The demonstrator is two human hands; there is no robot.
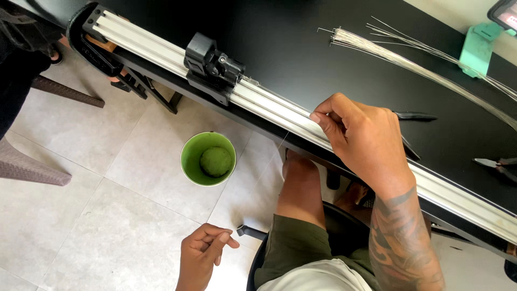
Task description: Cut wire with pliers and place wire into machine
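A thin wire (284, 141) runs taut from the aluminium rail (269, 105) along the black table's (291, 48) near edge down toward the left hand (206, 249), whose fingers pinch together, seemingly on its lower end. The right hand (360, 137) presses pinched fingertips on the rail, presumably pinning the wire. A slack pull could let it slip or kink (it is barely visible). Both grips are hard to confirm; the pliers (498, 163) are cut off at the right.

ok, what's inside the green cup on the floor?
The green cup stands open; a round green lump sits at its bottom. Whatever lies beneath that lump is covered.
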